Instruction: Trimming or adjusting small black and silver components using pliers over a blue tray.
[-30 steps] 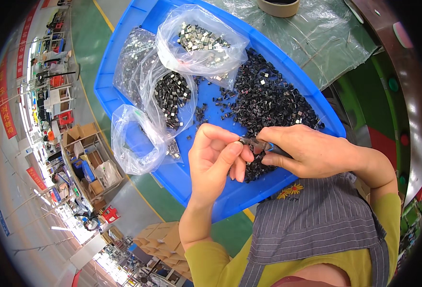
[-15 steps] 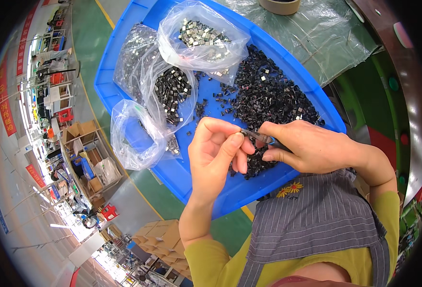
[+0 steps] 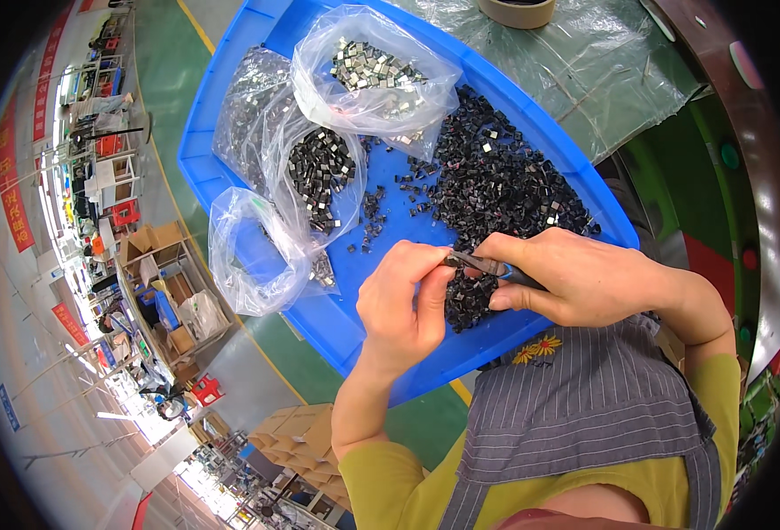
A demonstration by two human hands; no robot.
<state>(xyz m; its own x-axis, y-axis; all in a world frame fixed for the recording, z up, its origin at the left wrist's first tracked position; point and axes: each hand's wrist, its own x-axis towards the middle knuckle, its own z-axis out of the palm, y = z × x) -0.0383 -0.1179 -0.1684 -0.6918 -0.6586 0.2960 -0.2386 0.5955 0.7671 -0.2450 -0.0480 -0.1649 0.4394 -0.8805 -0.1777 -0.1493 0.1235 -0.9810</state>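
Observation:
My right hand point(image 3: 575, 276) is closed around small pliers point(image 3: 485, 265) with dark metal jaws and a black-and-blue handle. Their tip points left and meets the fingertips of my left hand point(image 3: 401, 305). That hand pinches with thumb and forefinger at the jaws; a tiny dark part seems to be between them, mostly hidden. Both hands are above a blue tray point(image 3: 615, 199). Behind them spreads a large heap of small black parts point(image 3: 505, 181). An open clear bag point(image 3: 315, 97) of silvery pieces point(image 3: 372, 66) stands further back, near a bag of black-and-silver pieces point(image 3: 319, 172).
Another clear bag point(image 3: 253, 269) lies at the tray's left side. Beyond the tray are a plastic-covered surface point(image 3: 575, 75) and a round tan container point(image 3: 518, 12). Cardboard boxes point(image 3: 297, 442) are stacked at the lower left, and a cart with cartons point(image 3: 173, 300) stands left.
My left hand has moved slightly downward and its other fingers have curled in. The pliers' tip has dropped a little with it. My right hand keeps its grip on the pliers.

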